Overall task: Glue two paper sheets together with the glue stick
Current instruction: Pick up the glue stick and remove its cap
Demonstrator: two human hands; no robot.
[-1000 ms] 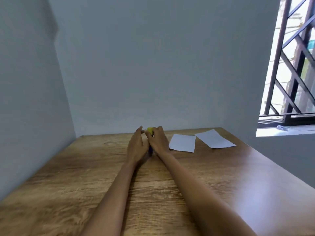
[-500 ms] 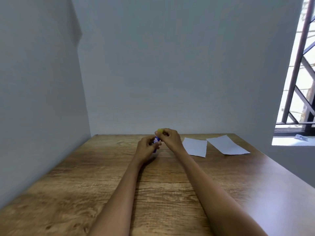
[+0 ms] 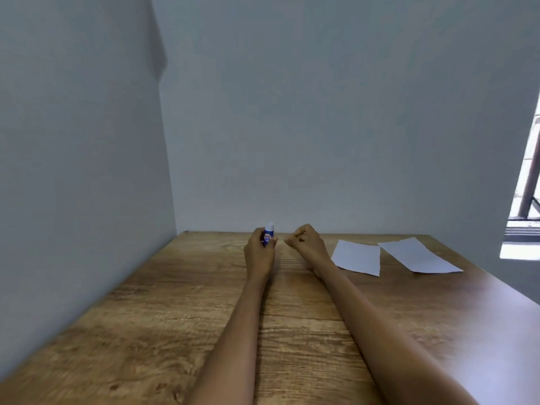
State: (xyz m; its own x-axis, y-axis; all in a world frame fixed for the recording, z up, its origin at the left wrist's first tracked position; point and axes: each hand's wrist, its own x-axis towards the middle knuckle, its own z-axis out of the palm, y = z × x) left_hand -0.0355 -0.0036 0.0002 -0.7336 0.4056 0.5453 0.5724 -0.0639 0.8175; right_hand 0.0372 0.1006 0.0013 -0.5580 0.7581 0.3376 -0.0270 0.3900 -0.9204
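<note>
1. Glue stick (image 3: 268,234) upright in left hand (image 3: 259,252), near far edge of desk (image 3: 175,317); fingers (image 3: 274,247) wrapped round lower barrel, white tip exposed above them.
2. Barrel cylindrical, blue, with red-and-white label; label text too blurred to read.
3. Right hand (image 3: 306,244) just beside left, not touching stick; fingers curled shut into loose fist. Contents of fist, if any, hidden.
4. Two paper sheets right of right hand, flat on desk: near sheet (image 3: 358,257) just beside right wrist, far sheet (image 3: 418,255) further right. Both white, rectangular, matte; narrow strip of desk between them.
5. Desk: wood-grain surface, brown, with slight sheen on right side.
6. Plain grey walls (image 3: 321,112) behind and at left.
</note>
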